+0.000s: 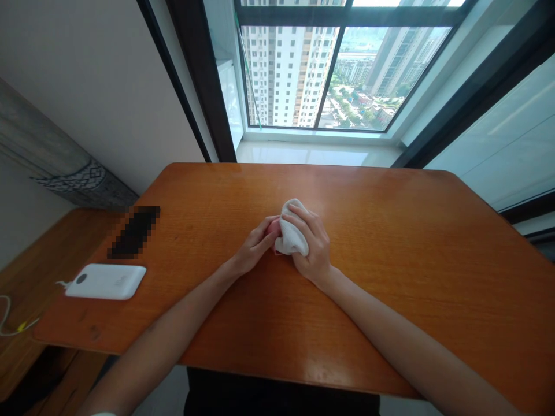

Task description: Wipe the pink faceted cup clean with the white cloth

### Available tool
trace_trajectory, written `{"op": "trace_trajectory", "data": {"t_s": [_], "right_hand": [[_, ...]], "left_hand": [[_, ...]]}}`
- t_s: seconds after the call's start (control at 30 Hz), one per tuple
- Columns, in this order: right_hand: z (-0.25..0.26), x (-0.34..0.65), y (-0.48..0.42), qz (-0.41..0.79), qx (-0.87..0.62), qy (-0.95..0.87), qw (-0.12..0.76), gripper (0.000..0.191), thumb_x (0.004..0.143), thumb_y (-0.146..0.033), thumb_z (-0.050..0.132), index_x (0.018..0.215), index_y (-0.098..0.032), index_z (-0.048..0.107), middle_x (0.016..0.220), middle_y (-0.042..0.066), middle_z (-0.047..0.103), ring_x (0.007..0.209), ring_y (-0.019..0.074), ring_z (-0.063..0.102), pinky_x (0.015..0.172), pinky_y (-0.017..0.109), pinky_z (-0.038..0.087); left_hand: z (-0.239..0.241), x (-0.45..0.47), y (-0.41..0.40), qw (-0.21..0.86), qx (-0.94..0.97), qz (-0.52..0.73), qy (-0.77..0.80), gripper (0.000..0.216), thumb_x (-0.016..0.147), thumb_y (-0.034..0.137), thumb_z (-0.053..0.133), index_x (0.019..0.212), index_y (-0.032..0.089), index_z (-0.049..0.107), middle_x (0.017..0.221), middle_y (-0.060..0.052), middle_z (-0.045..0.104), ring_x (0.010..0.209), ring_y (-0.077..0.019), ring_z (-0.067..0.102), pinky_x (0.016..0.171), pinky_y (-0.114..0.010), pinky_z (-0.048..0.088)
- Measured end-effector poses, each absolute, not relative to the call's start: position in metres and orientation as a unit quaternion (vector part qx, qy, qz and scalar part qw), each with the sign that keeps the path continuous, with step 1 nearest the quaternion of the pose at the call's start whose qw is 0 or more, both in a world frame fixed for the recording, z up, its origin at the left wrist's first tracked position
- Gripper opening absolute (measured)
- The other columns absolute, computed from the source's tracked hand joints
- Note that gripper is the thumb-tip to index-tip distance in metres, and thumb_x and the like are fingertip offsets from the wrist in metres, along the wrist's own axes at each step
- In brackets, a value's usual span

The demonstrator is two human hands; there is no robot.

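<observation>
My left hand [256, 245] is closed around a small pink thing [274, 227], mostly hidden by the fingers and by the cloth, so its kind does not show. A white cloth [293, 236] lies bunched against the pink thing's right side. My right hand [313, 245] grips this cloth, its fingers curled over the top and the thumb below. Both hands meet just above the middle of the wooden table [390, 277].
On the table's left side lies a white power bank [106, 281] with a cable plugged in. Behind it is a dark pixelated patch [134, 232]. A wooden bench [26, 254] stands at the left, and a window [329, 75] is beyond the far edge.
</observation>
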State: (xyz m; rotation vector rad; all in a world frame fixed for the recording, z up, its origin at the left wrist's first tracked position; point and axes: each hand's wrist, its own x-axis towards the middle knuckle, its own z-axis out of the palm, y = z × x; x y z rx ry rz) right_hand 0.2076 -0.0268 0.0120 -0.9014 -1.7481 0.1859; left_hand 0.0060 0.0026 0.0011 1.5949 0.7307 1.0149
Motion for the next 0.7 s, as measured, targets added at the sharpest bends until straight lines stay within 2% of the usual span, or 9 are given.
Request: {"op": "trace_trajectory", "data": {"t_s": [0.07, 0.17, 0.2, 0.27, 0.33, 0.4, 0.5, 0.57, 0.7], "right_hand": [[0.009, 0.204, -0.024, 0.169, -0.430, -0.663, 0.589, 0.044, 0.107, -0.053, 0.057, 0.137, -0.028, 0.078, 0.142, 0.012, 0.076, 0.137, 0.0364, 0.070, 0.116, 0.056, 0.057], [0.002, 0.202, -0.015, 0.343, -0.516, -0.496, 0.608, 0.054, 0.106, -0.066, 0.053, 0.114, -0.021, 0.081, 0.098, 0.008, 0.082, 0.096, 0.0297, 0.079, 0.085, 0.042, 0.065], [0.000, 0.202, -0.012, 0.381, -0.530, -0.456, 0.605, 0.056, 0.104, -0.069, 0.055, 0.109, -0.020, 0.081, 0.090, 0.006, 0.080, 0.087, 0.0273, 0.077, 0.078, 0.039, 0.063], [-0.002, 0.203, -0.008, 0.415, -0.538, -0.426, 0.598, 0.057, 0.101, -0.072, 0.058, 0.107, -0.019, 0.081, 0.087, 0.004, 0.079, 0.083, 0.0250, 0.075, 0.075, 0.036, 0.062], [-0.001, 0.204, -0.009, 0.396, -0.532, -0.452, 0.597, 0.056, 0.103, -0.070, 0.056, 0.115, -0.021, 0.081, 0.096, 0.005, 0.081, 0.092, 0.0259, 0.077, 0.083, 0.037, 0.064], [0.003, 0.203, -0.014, 0.326, -0.500, -0.539, 0.594, 0.052, 0.108, -0.064, 0.052, 0.131, -0.024, 0.078, 0.122, 0.009, 0.082, 0.117, 0.0297, 0.077, 0.102, 0.045, 0.064], [0.010, 0.201, -0.023, 0.179, -0.420, -0.696, 0.555, 0.051, 0.110, -0.050, 0.051, 0.153, -0.029, 0.067, 0.164, 0.011, 0.062, 0.155, 0.0344, 0.056, 0.130, 0.058, 0.046], [0.012, 0.201, -0.026, 0.130, -0.394, -0.746, 0.521, 0.053, 0.110, -0.044, 0.050, 0.159, -0.029, 0.061, 0.172, 0.011, 0.052, 0.162, 0.0360, 0.048, 0.135, 0.061, 0.039], [0.011, 0.202, -0.023, 0.146, -0.406, -0.731, 0.529, 0.052, 0.111, -0.040, 0.050, 0.161, -0.029, 0.060, 0.172, 0.012, 0.053, 0.163, 0.0340, 0.048, 0.136, 0.059, 0.039]], "left_hand": [[0.004, 0.007, 0.002, 0.530, 0.664, 0.427, 0.309, 0.060, 0.107, 0.066, 0.063, 0.145, 0.019, 0.065, 0.129, -0.009, 0.075, 0.115, -0.0267, 0.067, 0.105, -0.035, 0.053], [0.005, 0.008, 0.003, 0.532, 0.652, 0.441, 0.312, 0.060, 0.107, 0.064, 0.065, 0.146, 0.018, 0.064, 0.136, -0.010, 0.072, 0.123, -0.0272, 0.064, 0.111, -0.035, 0.049], [0.005, 0.008, 0.004, 0.535, 0.645, 0.447, 0.315, 0.060, 0.107, 0.064, 0.066, 0.145, 0.018, 0.064, 0.137, -0.010, 0.072, 0.124, -0.0272, 0.063, 0.112, -0.035, 0.048], [0.003, 0.009, 0.005, 0.548, 0.624, 0.459, 0.318, 0.059, 0.106, 0.064, 0.068, 0.143, 0.018, 0.066, 0.137, -0.010, 0.072, 0.125, -0.0269, 0.064, 0.113, -0.034, 0.048], [-0.001, 0.010, 0.006, 0.576, 0.586, 0.476, 0.313, 0.057, 0.104, 0.063, 0.072, 0.140, 0.019, 0.068, 0.134, -0.009, 0.074, 0.122, -0.0258, 0.066, 0.110, -0.033, 0.049], [-0.005, 0.013, 0.008, 0.617, 0.529, 0.499, 0.299, 0.055, 0.101, 0.062, 0.076, 0.135, 0.020, 0.070, 0.130, -0.008, 0.076, 0.119, -0.0249, 0.069, 0.108, -0.033, 0.051], [-0.005, 0.015, 0.013, 0.680, 0.442, 0.512, 0.283, 0.057, 0.099, 0.064, 0.078, 0.129, 0.016, 0.074, 0.128, -0.011, 0.079, 0.120, -0.0282, 0.072, 0.109, -0.038, 0.054], [-0.002, 0.016, 0.015, 0.710, 0.408, 0.498, 0.285, 0.059, 0.097, 0.066, 0.078, 0.125, 0.013, 0.077, 0.127, -0.013, 0.081, 0.123, -0.0319, 0.073, 0.110, -0.042, 0.055], [0.003, 0.016, 0.015, 0.720, 0.420, 0.478, 0.278, 0.063, 0.097, 0.068, 0.078, 0.132, 0.015, 0.076, 0.139, -0.014, 0.078, 0.136, -0.0354, 0.069, 0.116, -0.045, 0.054]]}}
